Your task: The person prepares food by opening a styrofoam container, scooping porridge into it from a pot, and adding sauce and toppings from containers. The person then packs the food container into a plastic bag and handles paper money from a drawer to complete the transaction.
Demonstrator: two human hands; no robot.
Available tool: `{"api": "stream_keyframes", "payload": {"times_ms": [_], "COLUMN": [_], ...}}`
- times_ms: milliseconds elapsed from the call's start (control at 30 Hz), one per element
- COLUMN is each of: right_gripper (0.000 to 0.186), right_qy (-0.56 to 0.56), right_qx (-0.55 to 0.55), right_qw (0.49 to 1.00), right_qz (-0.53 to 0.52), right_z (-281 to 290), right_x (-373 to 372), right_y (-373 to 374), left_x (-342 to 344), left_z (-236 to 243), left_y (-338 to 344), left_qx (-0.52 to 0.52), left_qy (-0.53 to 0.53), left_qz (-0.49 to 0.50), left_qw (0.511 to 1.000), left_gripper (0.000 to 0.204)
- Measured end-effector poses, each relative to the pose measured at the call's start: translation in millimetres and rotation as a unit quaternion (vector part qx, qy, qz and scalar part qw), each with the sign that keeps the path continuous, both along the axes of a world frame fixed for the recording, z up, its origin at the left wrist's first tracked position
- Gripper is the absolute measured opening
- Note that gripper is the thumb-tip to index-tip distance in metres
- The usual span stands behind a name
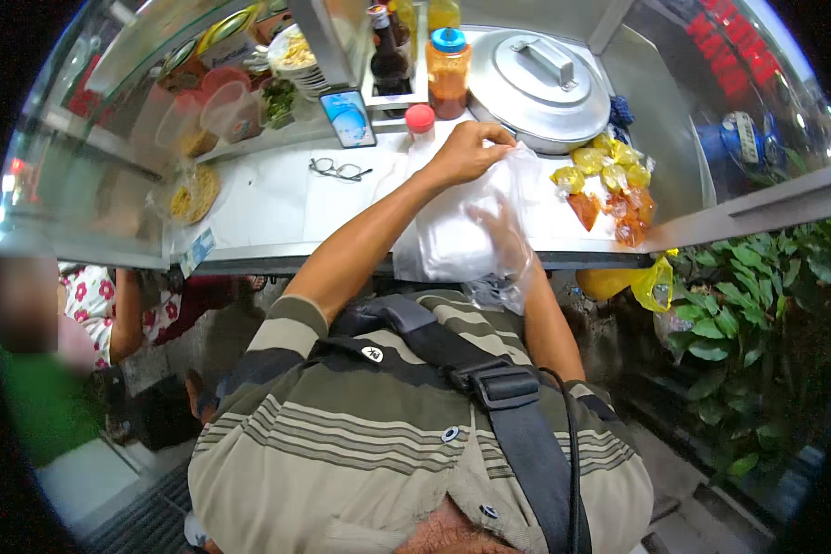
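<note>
With bent fingers, my left hand (471,148) pinches the top of a translucent plastic bag (443,254) above the white counter. White contents, possibly a package or more folded plastic, show blurrily through it. My right hand (500,231) is inside or behind the plastic at the bag's right side; its fingers are too veiled to read. A red-capped jar (420,120) stands just behind the bag. Small knotted bags of yellow (591,159) and orange-red (632,208) contents lie to the right.
A lidded metal pot (537,78), orange bottle (449,83) and dark bottle (388,65) line the back. Phone (346,117), glasses (337,169), noodle bag (185,194) and tubs (226,111) sit leftward. A yellow bag (623,282) hangs below the edge. Another person (102,314) is at lower left.
</note>
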State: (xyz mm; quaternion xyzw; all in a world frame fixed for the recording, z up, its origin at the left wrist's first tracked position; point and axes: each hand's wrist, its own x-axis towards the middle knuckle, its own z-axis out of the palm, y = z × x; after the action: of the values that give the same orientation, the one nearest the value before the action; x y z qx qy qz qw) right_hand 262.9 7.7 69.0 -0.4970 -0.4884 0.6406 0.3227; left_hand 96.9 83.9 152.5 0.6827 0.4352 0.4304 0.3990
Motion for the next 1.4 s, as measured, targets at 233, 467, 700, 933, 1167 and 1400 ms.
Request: {"api": "stream_keyframes", "payload": {"times_ms": [233,467,700,933,1167,1400], "right_gripper": [0.041,0.056,0.077,0.084,0.077,0.036], "right_qy": [0.296,0.258,0.241,-0.009,-0.267,-0.191], "right_qx": [-0.18,-0.06,-0.164,-0.114,0.216,0.494], "right_qw": [0.93,0.958,0.955,0.993,0.931,0.831], "right_qz": [-0.121,-0.111,-0.052,-0.042,0.121,0.17], "right_z": [19.0,-5.4,-7.6,7.1,-1.5,93.7], "right_x": [3.4,-1.3,-11.0,-20.2,-16.2,22.0], "right_y": [35.1,76.9,82.9,80.1,71.8,-6.2], "left_x": [-53.4,-63.5,-33.4,-79.3,-17.8,-81.3], "left_z": [-19.3,-92.2,-129.8,-33.5,13.9,18.4], "left_y": [-45.4,-81.9,-96.6,-131.2,-43.4,46.4], "left_qx": [0.004,-0.346,-0.229,-0.254,0.227,0.06], "left_qy": [0.087,-0.175,-0.052,0.121,0.467,0.226], "left_qz": [0.231,0.113,0.135,0.248,0.147,0.14], "left_qw": [0.969,0.915,0.963,0.927,0.842,0.962], "left_gripper": [0.047,0.047,0.026,0.026,0.073,0.029]}}
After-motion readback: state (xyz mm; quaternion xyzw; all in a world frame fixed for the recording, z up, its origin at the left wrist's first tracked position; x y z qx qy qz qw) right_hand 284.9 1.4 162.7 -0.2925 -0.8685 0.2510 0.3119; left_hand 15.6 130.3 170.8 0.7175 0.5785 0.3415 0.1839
